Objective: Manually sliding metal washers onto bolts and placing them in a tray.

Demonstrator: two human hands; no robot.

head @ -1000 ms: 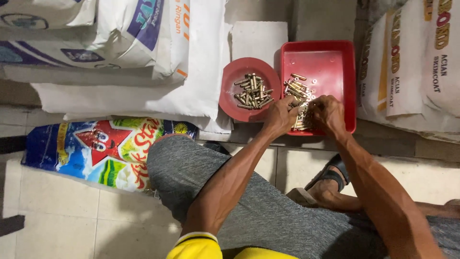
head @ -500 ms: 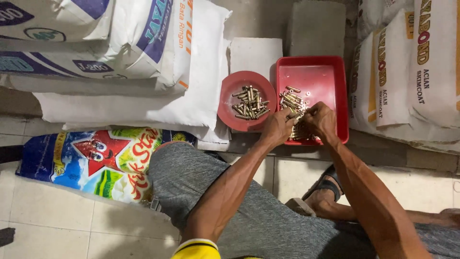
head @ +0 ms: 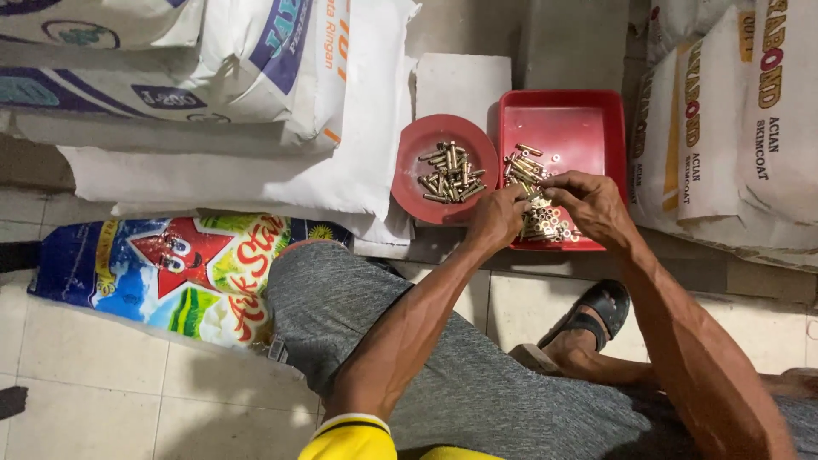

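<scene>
The floor [head: 102, 375] is pale square tile with thin dark grout lines, evenly lit. White sacks [head: 213, 94] lie stacked at the upper left. Just below the white sacks lies a colourful bag [head: 179, 273] with a red star, flat on the tiles. Right of the white sacks lies a white slab [head: 460, 85], with a grey block [head: 571, 43] beside it. Further right of the white sacks, more sacks [head: 733, 128] stand at the frame's edge, printed in red and gold.
</scene>
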